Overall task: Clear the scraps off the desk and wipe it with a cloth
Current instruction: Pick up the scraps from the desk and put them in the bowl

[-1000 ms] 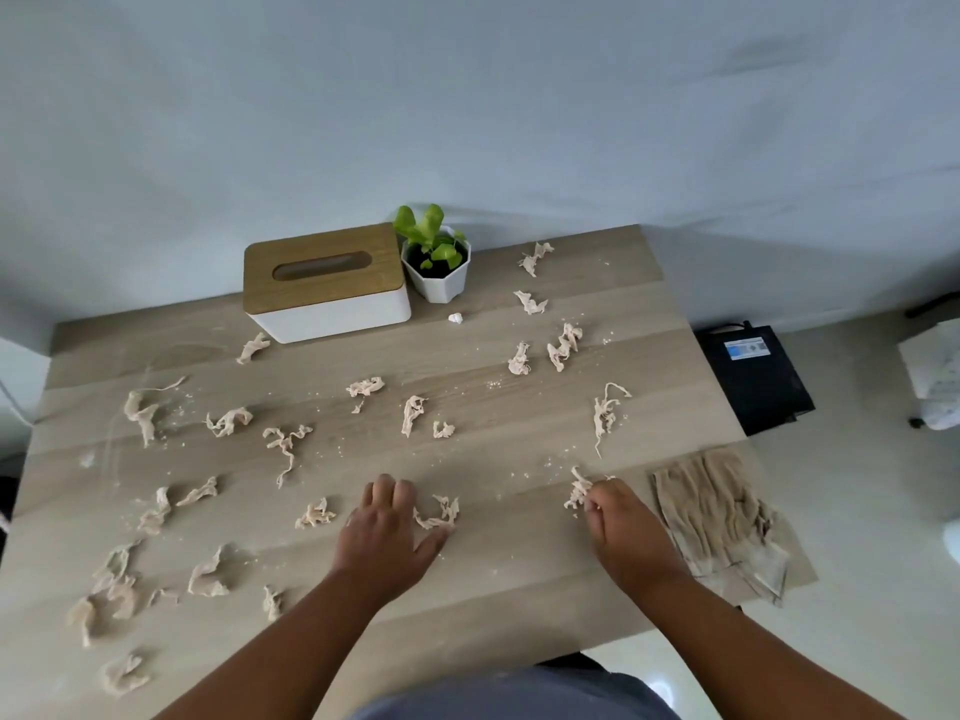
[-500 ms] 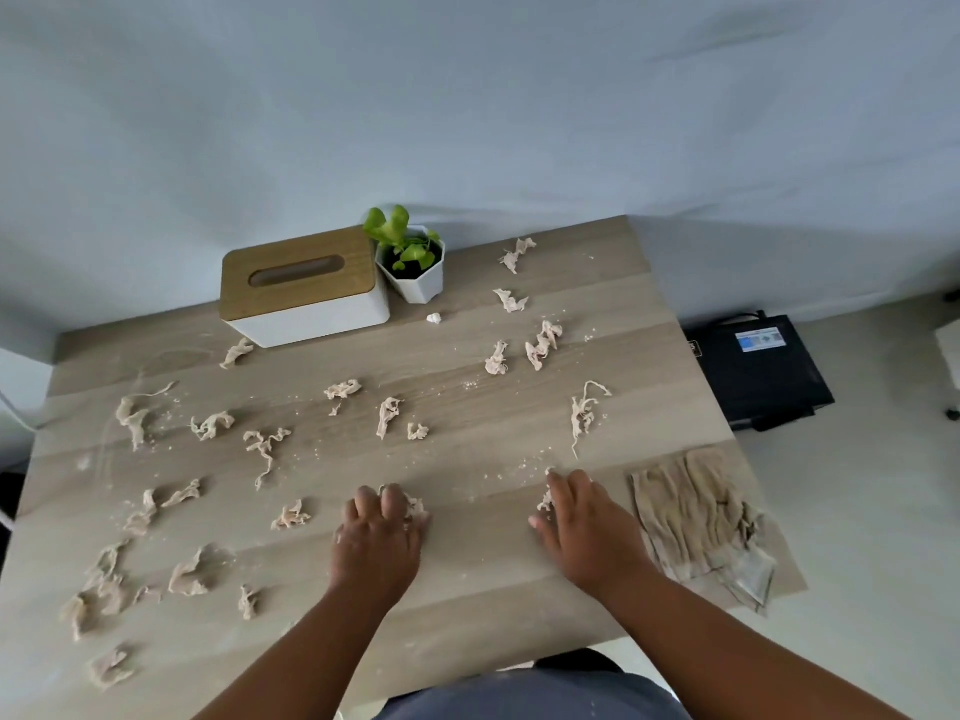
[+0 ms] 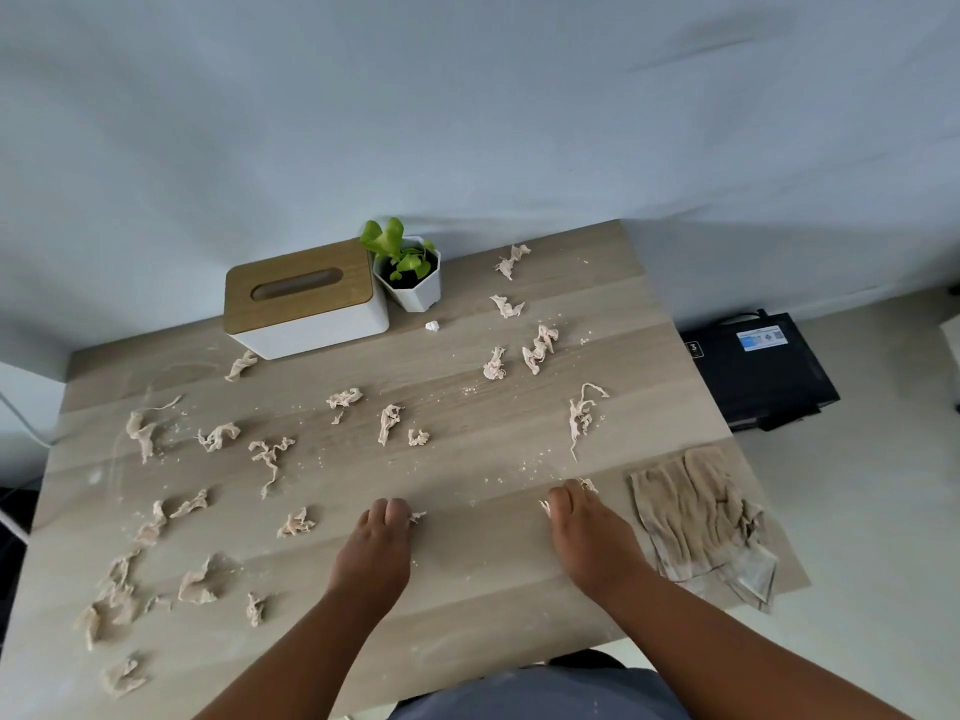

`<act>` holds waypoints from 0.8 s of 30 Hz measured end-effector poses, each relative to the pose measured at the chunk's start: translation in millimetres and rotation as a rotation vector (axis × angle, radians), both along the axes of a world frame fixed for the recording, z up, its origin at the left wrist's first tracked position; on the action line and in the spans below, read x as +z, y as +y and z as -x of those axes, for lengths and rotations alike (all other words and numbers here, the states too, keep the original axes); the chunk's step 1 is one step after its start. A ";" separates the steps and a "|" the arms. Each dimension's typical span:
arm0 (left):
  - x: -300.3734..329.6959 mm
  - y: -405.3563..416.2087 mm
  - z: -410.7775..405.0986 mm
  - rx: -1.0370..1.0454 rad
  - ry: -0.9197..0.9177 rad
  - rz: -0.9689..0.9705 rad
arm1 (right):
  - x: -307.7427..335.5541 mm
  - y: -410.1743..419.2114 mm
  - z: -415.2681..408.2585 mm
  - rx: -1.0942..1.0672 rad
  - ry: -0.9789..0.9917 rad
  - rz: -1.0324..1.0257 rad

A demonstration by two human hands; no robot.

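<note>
Several crumpled beige scraps lie scattered over the wooden desk [image 3: 467, 589], for instance one long scrap [image 3: 579, 418] at the right and a cluster [image 3: 117, 589] at the left front. My left hand [image 3: 376, 548] is curled over a scrap [image 3: 416, 517] whose tip pokes out beside the fingers. My right hand [image 3: 587, 537] is curled over another scrap [image 3: 588, 483], with bits showing on both sides of the fingers. A wrinkled beige cloth [image 3: 696, 511] lies flat at the desk's right front corner, just right of my right hand.
A white tissue box with a wooden lid [image 3: 304, 298] and a small white plant pot [image 3: 413, 272] stand at the back by the wall. A tiny white crumb [image 3: 432, 326] lies near the pot. On the floor right of the desk sits a black device [image 3: 758, 371].
Both hands have closed down over the scraps in front of them; the left hand moved right onto its scrap, which is now mostly hidden. The view has shifted slightly.
</note>
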State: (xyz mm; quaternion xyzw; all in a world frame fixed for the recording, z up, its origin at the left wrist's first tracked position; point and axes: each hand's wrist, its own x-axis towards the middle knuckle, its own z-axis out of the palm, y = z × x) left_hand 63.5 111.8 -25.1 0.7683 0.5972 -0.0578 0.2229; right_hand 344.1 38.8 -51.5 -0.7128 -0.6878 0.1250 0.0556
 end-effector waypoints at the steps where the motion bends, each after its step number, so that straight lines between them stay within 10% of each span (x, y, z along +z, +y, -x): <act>1: -0.7 1.4 2.1 -0.020 -0.011 -0.004 | 1.2 -0.7 -0.6 0.001 0.011 0.018; 24: 11.5 19.8 -3.4 -0.064 -0.282 -0.026 | 22.6 -6.3 -21.9 -0.176 0.328 0.169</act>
